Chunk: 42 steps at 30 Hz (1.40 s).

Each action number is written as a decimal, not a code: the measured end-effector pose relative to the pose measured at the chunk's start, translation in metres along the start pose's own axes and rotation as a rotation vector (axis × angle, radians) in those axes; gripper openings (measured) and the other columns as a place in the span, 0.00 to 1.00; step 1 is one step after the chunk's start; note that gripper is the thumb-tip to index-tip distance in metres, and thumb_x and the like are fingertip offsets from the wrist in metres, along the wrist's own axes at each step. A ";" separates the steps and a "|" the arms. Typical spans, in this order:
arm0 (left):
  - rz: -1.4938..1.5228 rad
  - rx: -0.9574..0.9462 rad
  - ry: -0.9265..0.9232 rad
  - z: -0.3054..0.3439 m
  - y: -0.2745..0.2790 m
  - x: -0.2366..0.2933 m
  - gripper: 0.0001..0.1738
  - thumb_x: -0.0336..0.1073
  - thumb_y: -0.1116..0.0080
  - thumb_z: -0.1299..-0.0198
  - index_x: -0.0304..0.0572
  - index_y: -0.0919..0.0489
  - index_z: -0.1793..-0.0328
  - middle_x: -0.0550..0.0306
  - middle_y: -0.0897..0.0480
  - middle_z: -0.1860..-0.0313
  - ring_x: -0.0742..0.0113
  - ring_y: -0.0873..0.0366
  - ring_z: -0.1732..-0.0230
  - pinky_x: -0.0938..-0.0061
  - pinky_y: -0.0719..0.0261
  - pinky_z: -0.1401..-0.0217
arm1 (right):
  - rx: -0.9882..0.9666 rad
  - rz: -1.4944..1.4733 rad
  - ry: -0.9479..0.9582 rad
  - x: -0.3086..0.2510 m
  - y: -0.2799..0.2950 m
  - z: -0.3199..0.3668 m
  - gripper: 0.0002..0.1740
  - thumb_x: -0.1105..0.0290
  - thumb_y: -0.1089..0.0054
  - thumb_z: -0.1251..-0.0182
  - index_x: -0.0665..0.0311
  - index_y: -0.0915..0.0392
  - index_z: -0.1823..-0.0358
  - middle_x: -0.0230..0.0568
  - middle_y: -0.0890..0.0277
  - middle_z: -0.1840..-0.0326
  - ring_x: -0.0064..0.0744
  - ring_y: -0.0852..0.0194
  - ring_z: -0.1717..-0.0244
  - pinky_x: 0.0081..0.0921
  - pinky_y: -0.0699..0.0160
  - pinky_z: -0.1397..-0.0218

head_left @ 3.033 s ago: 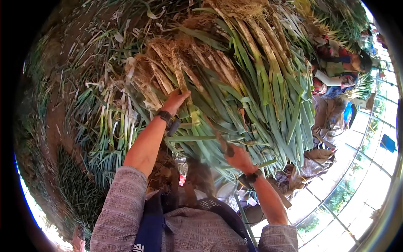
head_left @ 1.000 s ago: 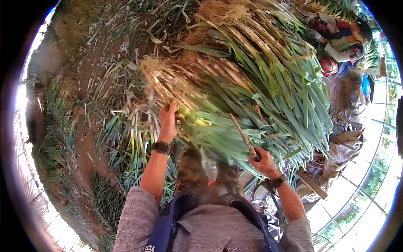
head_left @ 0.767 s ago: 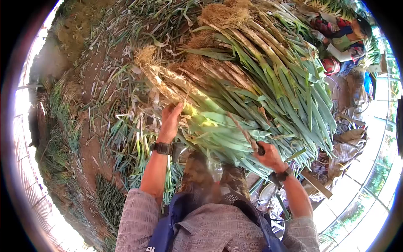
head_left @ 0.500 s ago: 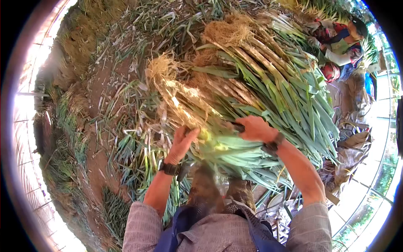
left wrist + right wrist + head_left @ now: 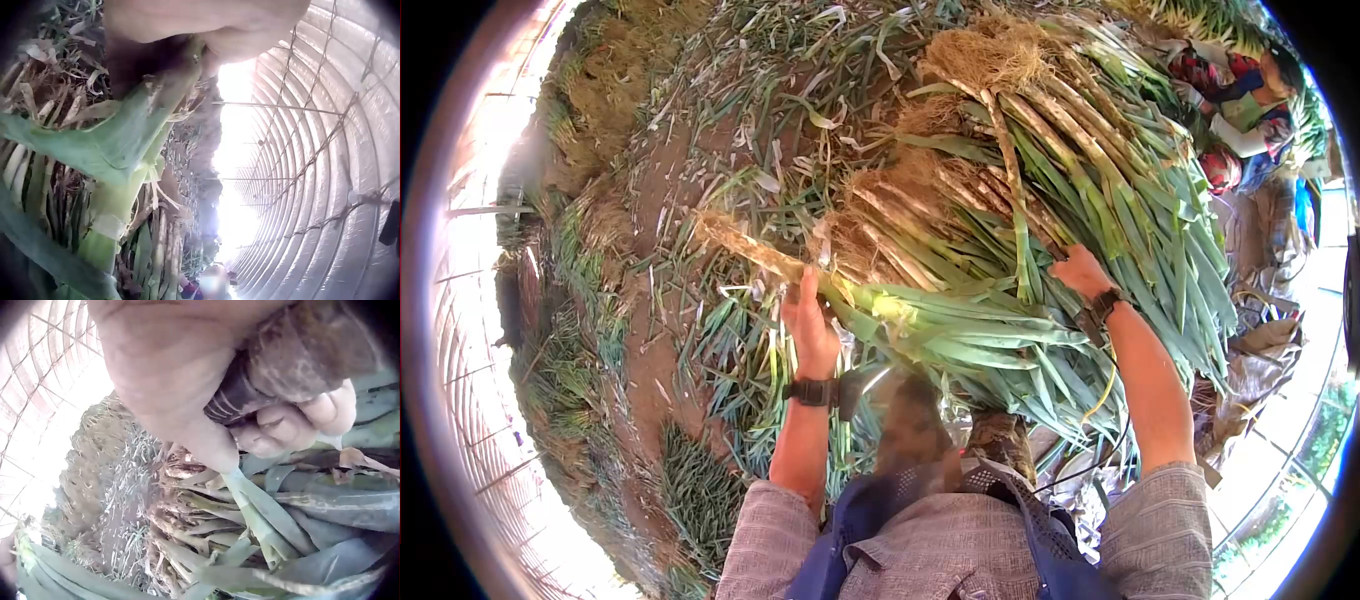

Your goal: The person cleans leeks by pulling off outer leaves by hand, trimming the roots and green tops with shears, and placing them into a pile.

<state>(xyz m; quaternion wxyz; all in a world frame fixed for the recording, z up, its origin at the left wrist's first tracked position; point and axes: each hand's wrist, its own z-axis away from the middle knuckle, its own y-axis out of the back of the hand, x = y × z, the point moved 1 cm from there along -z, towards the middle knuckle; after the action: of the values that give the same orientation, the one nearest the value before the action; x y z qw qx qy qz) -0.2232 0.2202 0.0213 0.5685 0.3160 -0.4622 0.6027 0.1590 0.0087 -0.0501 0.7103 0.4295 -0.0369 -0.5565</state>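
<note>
My left hand [image 5: 812,335] grips a leek [image 5: 745,245] near the middle, its roots pointing left and its green leaves fanning right across my legs. The left wrist view shows a broad leaf and pale stem [image 5: 115,194] below the curled fingers. Over the pile of leeks [image 5: 1140,240], my right hand [image 5: 1085,275] is wrapped round a long, narrow, knife-like tool with a dark ridged grip [image 5: 231,397]. Much of the tool is hidden by the fingers. A single leek [image 5: 1006,150] slants across the pile, just above the right hand.
Leaf trimmings cover the brown soil [image 5: 665,350] at left. Another person [image 5: 1240,115] sits at upper right among more leeks. Brown sheeting [image 5: 1260,355] lies at right, near the greenhouse wall. My legs [image 5: 915,430] stand close below the pile.
The right hand left the bunch beside the left hand and moved right over the pile. The held leeks swung level, roots leftward, and look fewer. One leek now lies across the pile.
</note>
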 end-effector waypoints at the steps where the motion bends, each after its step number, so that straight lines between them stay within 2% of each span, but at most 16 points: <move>1: 0.027 -0.013 -0.045 -0.001 -0.004 0.006 0.13 0.43 0.38 0.33 0.46 0.22 0.49 0.66 0.21 0.60 0.76 0.23 0.61 0.75 0.22 0.62 | -0.015 0.007 0.008 0.002 -0.002 -0.004 0.25 0.63 0.33 0.49 0.77 0.20 0.54 0.53 0.19 0.70 0.46 0.19 0.63 0.38 0.25 0.56; 5: -0.041 0.253 -0.108 -0.020 -0.008 0.065 0.18 0.51 0.43 0.31 0.43 0.21 0.53 0.59 0.20 0.59 0.71 0.22 0.60 0.72 0.19 0.58 | 0.003 -0.068 0.025 0.006 0.001 -0.001 0.25 0.64 0.33 0.49 0.76 0.19 0.52 0.53 0.19 0.70 0.45 0.20 0.65 0.38 0.25 0.56; 6: -0.045 0.221 -0.147 -0.036 0.007 0.088 0.23 0.54 0.47 0.30 0.40 0.23 0.48 0.58 0.21 0.55 0.69 0.22 0.56 0.71 0.19 0.55 | 0.013 -0.072 0.020 0.011 -0.002 -0.005 0.24 0.63 0.38 0.52 0.73 0.19 0.56 0.63 0.18 0.60 0.61 0.19 0.54 0.44 0.23 0.49; 11: -0.552 0.050 -0.554 -0.209 0.129 0.273 0.38 0.61 0.51 0.30 0.32 0.31 0.31 0.53 0.24 0.42 0.63 0.26 0.45 0.69 0.25 0.41 | 0.012 0.039 0.055 -0.006 -0.006 0.001 0.25 0.63 0.38 0.52 0.73 0.18 0.55 0.63 0.18 0.61 0.57 0.17 0.56 0.43 0.22 0.51; 13: -1.142 0.823 -1.001 -0.277 0.140 0.315 0.35 0.61 0.54 0.29 0.35 0.24 0.36 0.54 0.19 0.47 0.66 0.23 0.49 0.65 0.25 0.44 | 0.024 0.002 0.020 0.002 -0.011 0.005 0.24 0.61 0.38 0.51 0.72 0.19 0.55 0.61 0.18 0.64 0.58 0.17 0.58 0.43 0.22 0.53; 14: -1.108 0.811 -0.976 -0.273 0.122 0.308 0.35 0.61 0.54 0.29 0.35 0.24 0.36 0.54 0.19 0.47 0.66 0.23 0.49 0.65 0.25 0.44 | 0.042 0.006 0.041 -0.001 -0.010 0.017 0.24 0.61 0.38 0.50 0.71 0.19 0.56 0.61 0.18 0.64 0.57 0.17 0.58 0.43 0.23 0.54; 16: -0.869 0.074 -0.457 -0.236 0.066 0.280 0.30 0.57 0.53 0.29 0.35 0.18 0.46 0.55 0.16 0.52 0.65 0.21 0.52 0.65 0.26 0.46 | 0.040 -0.030 0.057 -0.001 -0.008 0.046 0.23 0.59 0.37 0.49 0.69 0.19 0.56 0.60 0.18 0.64 0.57 0.18 0.58 0.45 0.23 0.53; 20: -1.042 -0.433 -0.181 -0.170 -0.018 0.056 0.21 0.48 0.45 0.35 0.34 0.18 0.54 0.47 0.16 0.59 0.60 0.19 0.59 0.63 0.25 0.53 | 0.177 -0.024 -0.015 0.047 -0.028 0.093 0.24 0.56 0.34 0.48 0.64 0.19 0.53 0.57 0.18 0.62 0.56 0.19 0.56 0.48 0.23 0.52; 22: -1.029 -0.295 -0.224 -0.142 -0.046 -0.083 0.14 0.40 0.39 0.40 0.40 0.15 0.54 0.54 0.15 0.66 0.64 0.20 0.63 0.66 0.22 0.58 | 0.153 -0.018 -0.004 0.059 -0.034 0.112 0.22 0.56 0.34 0.47 0.64 0.20 0.55 0.56 0.19 0.65 0.57 0.20 0.60 0.47 0.25 0.56; 23: -0.951 -0.573 0.255 -0.099 -0.091 -0.073 0.19 0.42 0.38 0.39 0.39 0.18 0.46 0.52 0.15 0.56 0.62 0.19 0.54 0.63 0.21 0.51 | 0.114 -0.014 0.025 0.064 -0.038 0.120 0.21 0.57 0.34 0.46 0.64 0.21 0.56 0.56 0.21 0.68 0.57 0.22 0.65 0.45 0.26 0.60; 27: -0.689 -0.624 0.188 -0.056 -0.145 -0.213 0.25 0.48 0.39 0.35 0.32 0.22 0.45 0.47 0.18 0.54 0.59 0.18 0.59 0.61 0.19 0.52 | 0.064 0.002 0.022 0.089 -0.057 0.141 0.21 0.57 0.33 0.46 0.65 0.22 0.57 0.55 0.22 0.69 0.57 0.24 0.66 0.45 0.27 0.61; 31: -0.832 -0.784 0.333 -0.035 -0.203 -0.217 0.34 0.53 0.41 0.34 0.31 0.30 0.33 0.38 0.19 0.47 0.50 0.18 0.53 0.53 0.20 0.50 | 0.072 -0.167 0.055 0.094 -0.057 0.154 0.19 0.60 0.33 0.45 0.68 0.24 0.61 0.50 0.27 0.76 0.52 0.30 0.74 0.43 0.32 0.68; 33: -0.937 -0.490 0.053 -0.026 -0.210 -0.256 0.37 0.53 0.41 0.35 0.32 0.33 0.30 0.38 0.20 0.47 0.45 0.19 0.53 0.51 0.21 0.51 | 0.055 -0.177 0.075 0.096 -0.057 0.164 0.19 0.60 0.32 0.46 0.68 0.25 0.62 0.47 0.30 0.79 0.48 0.35 0.78 0.42 0.35 0.71; 35: -0.903 -0.501 0.313 -0.024 -0.218 -0.246 0.38 0.54 0.41 0.35 0.34 0.35 0.29 0.39 0.20 0.48 0.44 0.19 0.55 0.49 0.21 0.51 | 0.011 -0.184 0.036 0.102 -0.059 0.177 0.19 0.61 0.31 0.46 0.68 0.25 0.62 0.46 0.30 0.79 0.44 0.35 0.78 0.41 0.35 0.72; 37: -0.898 -0.397 0.175 -0.016 -0.215 -0.242 0.33 0.53 0.40 0.36 0.33 0.28 0.36 0.46 0.18 0.56 0.49 0.20 0.61 0.51 0.24 0.58 | -0.010 -0.143 0.022 0.107 -0.053 0.189 0.18 0.60 0.31 0.44 0.65 0.25 0.61 0.49 0.25 0.77 0.51 0.25 0.74 0.44 0.29 0.68; 42: -0.476 -0.420 0.322 0.051 -0.208 -0.182 0.23 0.50 0.36 0.37 0.33 0.22 0.58 0.59 0.24 0.72 0.66 0.29 0.70 0.62 0.31 0.67 | 0.012 -0.383 -0.008 0.125 -0.020 0.213 0.14 0.68 0.31 0.44 0.66 0.23 0.59 0.34 0.34 0.80 0.24 0.39 0.78 0.30 0.37 0.73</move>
<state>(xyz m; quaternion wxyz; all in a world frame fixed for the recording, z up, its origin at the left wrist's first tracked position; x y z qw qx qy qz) 0.0009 0.0859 -0.0836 0.8112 0.1919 -0.3938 0.3873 0.0779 -0.2155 0.0178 0.5885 0.4306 0.0392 -0.6831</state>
